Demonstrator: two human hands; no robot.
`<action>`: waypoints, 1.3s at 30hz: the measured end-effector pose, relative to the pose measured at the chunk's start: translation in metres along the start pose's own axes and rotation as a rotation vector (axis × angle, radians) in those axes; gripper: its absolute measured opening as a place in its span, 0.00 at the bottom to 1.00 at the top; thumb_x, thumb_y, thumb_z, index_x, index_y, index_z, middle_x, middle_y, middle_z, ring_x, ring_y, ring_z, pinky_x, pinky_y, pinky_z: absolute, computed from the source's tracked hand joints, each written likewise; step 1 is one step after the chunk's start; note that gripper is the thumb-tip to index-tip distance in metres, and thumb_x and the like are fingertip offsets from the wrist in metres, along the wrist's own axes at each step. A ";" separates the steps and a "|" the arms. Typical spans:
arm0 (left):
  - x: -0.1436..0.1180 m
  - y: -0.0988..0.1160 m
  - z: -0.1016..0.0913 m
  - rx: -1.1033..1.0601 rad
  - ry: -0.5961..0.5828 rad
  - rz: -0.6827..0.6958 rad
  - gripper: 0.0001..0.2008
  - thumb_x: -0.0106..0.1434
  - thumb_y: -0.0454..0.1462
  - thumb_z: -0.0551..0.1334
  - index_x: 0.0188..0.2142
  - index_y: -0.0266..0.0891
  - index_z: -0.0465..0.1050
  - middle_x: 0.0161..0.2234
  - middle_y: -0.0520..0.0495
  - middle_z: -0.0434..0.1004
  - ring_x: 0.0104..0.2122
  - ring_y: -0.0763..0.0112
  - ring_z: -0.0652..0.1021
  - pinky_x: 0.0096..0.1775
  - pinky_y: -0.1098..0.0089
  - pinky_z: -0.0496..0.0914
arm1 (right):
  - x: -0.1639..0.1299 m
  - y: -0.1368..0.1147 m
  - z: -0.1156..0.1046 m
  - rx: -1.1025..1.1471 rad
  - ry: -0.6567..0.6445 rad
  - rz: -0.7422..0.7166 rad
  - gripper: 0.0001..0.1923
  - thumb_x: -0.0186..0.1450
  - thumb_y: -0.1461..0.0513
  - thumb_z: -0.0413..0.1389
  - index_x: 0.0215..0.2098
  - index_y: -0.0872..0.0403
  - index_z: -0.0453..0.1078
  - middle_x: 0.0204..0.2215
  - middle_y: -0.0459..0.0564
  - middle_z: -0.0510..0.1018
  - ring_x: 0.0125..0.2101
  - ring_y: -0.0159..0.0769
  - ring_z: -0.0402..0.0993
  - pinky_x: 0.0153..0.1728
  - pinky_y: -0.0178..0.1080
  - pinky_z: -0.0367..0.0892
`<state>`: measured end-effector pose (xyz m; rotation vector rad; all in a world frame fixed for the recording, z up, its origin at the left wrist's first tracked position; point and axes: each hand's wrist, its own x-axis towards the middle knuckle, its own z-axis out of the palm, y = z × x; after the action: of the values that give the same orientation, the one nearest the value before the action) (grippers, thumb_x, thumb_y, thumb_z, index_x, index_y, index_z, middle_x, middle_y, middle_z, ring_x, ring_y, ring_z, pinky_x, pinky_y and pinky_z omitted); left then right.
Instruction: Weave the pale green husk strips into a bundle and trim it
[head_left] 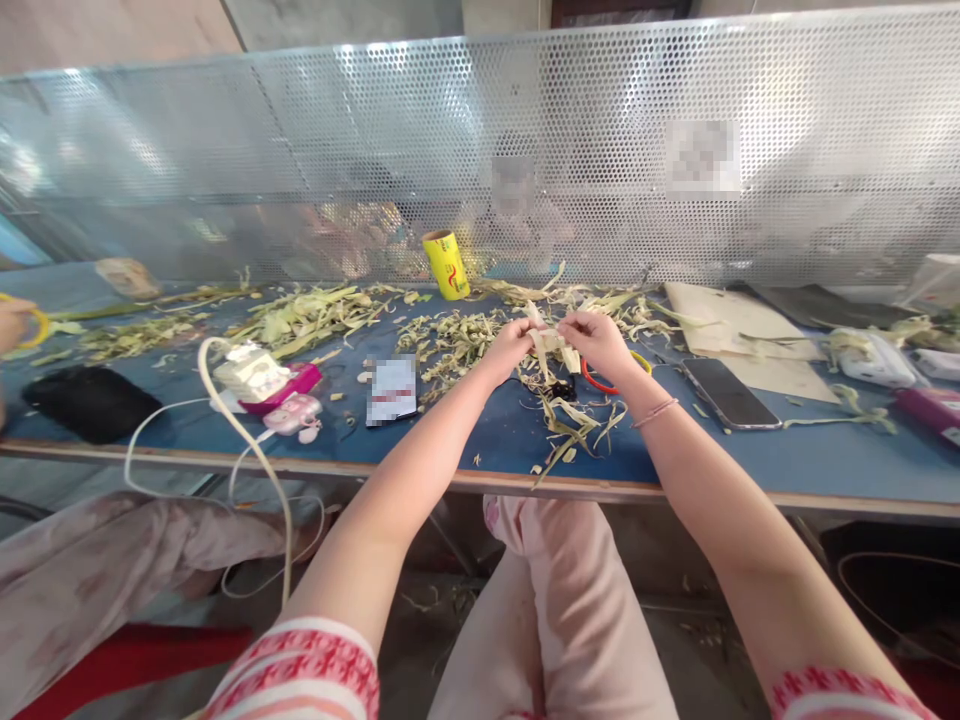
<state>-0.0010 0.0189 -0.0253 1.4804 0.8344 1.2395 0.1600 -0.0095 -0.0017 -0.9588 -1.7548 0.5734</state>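
Observation:
Above the blue table [465,450], my left hand [511,350] pinches one side of a pale, dry strip that looks like corn husk [551,345]. The fingers of my right hand [600,342] are closed on the other side of it. Just below my right hand lies a red ring-shaped handle [598,386], with a yellow curve beside it; the rest is covered by my hand. A small black thing [559,391] is partly hidden under loose husk scraps [570,425].
A perforated metal panel [300,130] stands behind the table. Around me are a yellow tube [447,265], a phone [729,394], cardboard [750,335], a husk pile [300,320], a cabled power adapter [251,372] and a black pouch [90,400]. Another person's hand [13,322] is far left.

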 end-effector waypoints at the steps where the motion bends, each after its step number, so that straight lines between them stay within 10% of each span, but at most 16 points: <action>1: 0.000 0.000 0.000 -0.005 0.004 -0.010 0.04 0.52 0.33 0.62 0.29 0.35 0.69 0.24 0.54 0.70 0.24 0.80 0.69 0.30 0.76 0.63 | 0.000 0.001 0.000 -0.033 0.004 0.001 0.10 0.57 0.56 0.55 0.25 0.55 0.69 0.18 0.43 0.66 0.21 0.28 0.59 0.25 0.35 0.55; 24: -0.001 0.004 -0.003 -0.253 -0.091 -0.040 0.07 0.53 0.34 0.61 0.32 0.36 0.77 0.28 0.49 0.76 0.26 0.77 0.72 0.31 0.73 0.64 | 0.001 0.003 0.000 0.135 -0.033 0.069 0.08 0.58 0.57 0.56 0.28 0.54 0.67 0.20 0.42 0.65 0.21 0.28 0.61 0.25 0.36 0.63; 39: -0.004 0.010 -0.001 0.217 0.204 0.224 0.05 0.49 0.31 0.64 0.28 0.37 0.72 0.25 0.55 0.68 0.26 0.78 0.64 0.33 0.74 0.59 | 0.001 0.005 0.006 0.118 -0.054 0.019 0.11 0.57 0.53 0.57 0.30 0.53 0.67 0.20 0.42 0.65 0.22 0.28 0.60 0.26 0.35 0.61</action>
<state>-0.0036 0.0130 -0.0168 1.6755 0.9829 1.5244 0.1559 -0.0057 -0.0068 -0.8855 -1.7409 0.7133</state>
